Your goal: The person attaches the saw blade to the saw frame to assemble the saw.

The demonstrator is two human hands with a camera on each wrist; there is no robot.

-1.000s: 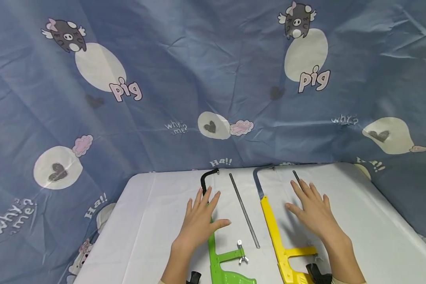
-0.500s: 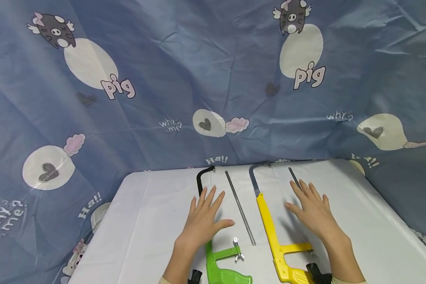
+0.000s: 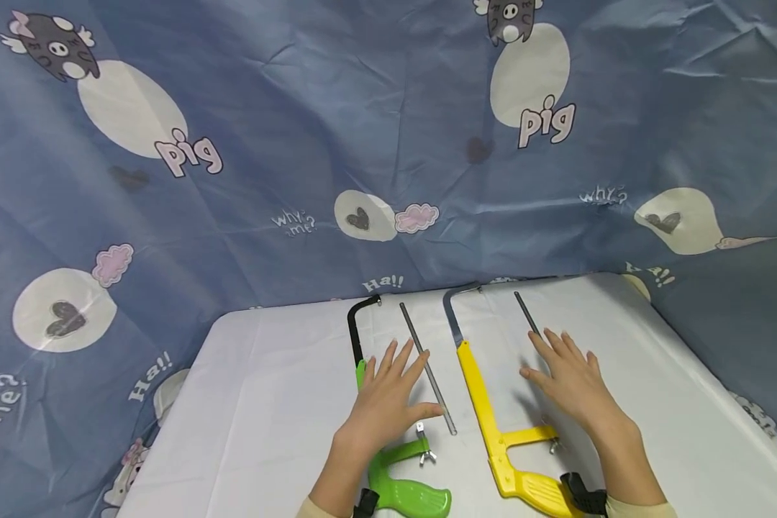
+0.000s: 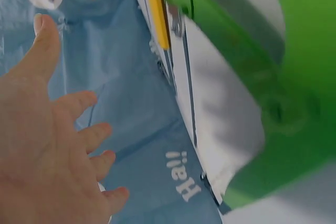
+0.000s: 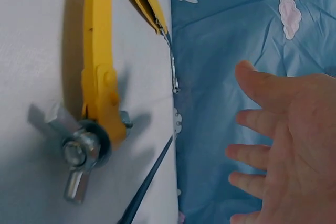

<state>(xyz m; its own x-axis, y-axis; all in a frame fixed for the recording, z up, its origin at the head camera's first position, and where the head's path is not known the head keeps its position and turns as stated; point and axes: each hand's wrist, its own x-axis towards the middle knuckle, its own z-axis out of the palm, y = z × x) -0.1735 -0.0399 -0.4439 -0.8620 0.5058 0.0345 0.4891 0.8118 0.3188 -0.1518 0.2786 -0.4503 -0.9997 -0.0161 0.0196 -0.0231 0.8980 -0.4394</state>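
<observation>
My left hand [image 3: 388, 396] hovers palm down over the green hacksaw frame [image 3: 421, 499], fingers spread and holding nothing; it covers the frame's middle. To the right of that frame lies a thin grey hacksaw blade [image 3: 434, 387], overlapped by the left fingertips and thumb in the head view. A yellow hacksaw frame [image 3: 478, 392] with a wing nut [image 5: 76, 153] on its short arm lies between the two hands. Right of it my right hand [image 3: 570, 381] hangs with fingers spread, hiding the lower part of a second grey blade [image 3: 527, 314].
A white cloth [image 3: 265, 403] covers the table. Blue fabric with pig prints [image 3: 298, 129] hangs behind the far edge. Black wrist mounts [image 3: 583, 494] sit at both wrists, near the saw handles.
The view has shifted, so both hacksaw frames and blades sit higher and further left in it. My left hand has moved slightly rightward relative to the green frame; both hands stay spread.
</observation>
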